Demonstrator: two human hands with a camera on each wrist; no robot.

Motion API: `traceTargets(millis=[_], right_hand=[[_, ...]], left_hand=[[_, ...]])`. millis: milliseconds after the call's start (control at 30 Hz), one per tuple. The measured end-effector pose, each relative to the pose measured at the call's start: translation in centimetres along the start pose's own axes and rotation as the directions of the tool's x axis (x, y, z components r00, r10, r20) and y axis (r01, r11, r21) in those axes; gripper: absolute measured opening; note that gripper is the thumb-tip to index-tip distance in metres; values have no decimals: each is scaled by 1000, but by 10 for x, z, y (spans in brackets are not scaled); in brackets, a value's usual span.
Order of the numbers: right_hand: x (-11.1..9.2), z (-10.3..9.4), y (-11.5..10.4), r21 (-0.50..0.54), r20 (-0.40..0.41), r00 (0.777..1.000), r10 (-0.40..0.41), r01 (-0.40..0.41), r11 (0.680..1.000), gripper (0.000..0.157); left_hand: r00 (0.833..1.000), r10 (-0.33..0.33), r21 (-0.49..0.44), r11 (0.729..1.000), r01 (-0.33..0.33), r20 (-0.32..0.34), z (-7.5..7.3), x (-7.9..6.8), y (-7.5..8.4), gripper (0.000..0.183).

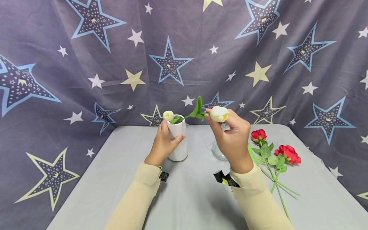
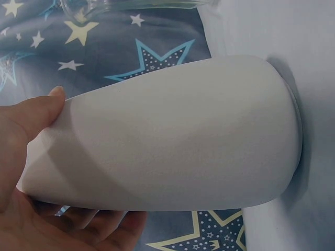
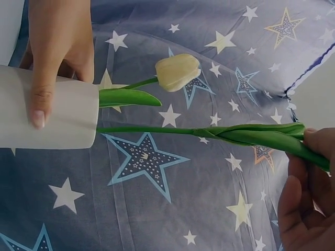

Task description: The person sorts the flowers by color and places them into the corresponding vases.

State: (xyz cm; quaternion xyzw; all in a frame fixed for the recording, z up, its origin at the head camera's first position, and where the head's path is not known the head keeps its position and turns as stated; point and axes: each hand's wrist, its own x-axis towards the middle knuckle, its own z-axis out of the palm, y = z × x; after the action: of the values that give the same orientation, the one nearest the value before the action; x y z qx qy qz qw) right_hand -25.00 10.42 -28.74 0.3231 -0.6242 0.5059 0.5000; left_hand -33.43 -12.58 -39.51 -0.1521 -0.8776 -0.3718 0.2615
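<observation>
My left hand (image 1: 164, 142) grips a white vase (image 1: 179, 143) near its top, thumb on one side and fingers round the other. The vase (image 2: 172, 141) stands upright on the table. One white tulip (image 3: 177, 72) with a green leaf pokes out of its mouth. To the right of the vase, my right hand (image 1: 234, 134) pinches a second white tulip (image 1: 219, 114) by its stem and leaves just below the bloom. That tulip's stem (image 3: 146, 129) reaches over to the vase's mouth, its lower end hidden inside the rim.
Behind my right hand stands a clear glass vase (image 1: 217, 151), partly hidden. Red roses (image 1: 288, 154) with long green stems lie on the right of the grey-covered table (image 1: 115, 188). A star-patterned cloth (image 1: 198, 70) hangs along the back and sides.
</observation>
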Motion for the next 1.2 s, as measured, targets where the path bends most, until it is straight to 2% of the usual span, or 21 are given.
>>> traceTargets(millis=[667, 1200], right_hand=[[-6, 6, 1, -64, 74, 997, -2, 7, 998, 17], [-8, 12, 4, -82, 92, 996, -5, 13, 997, 17]], left_hand=[[1000, -13, 3, 1000, 13, 4, 0, 0, 0, 88], [1000, -12, 1, 1000, 12, 13, -1, 0, 0, 89]])
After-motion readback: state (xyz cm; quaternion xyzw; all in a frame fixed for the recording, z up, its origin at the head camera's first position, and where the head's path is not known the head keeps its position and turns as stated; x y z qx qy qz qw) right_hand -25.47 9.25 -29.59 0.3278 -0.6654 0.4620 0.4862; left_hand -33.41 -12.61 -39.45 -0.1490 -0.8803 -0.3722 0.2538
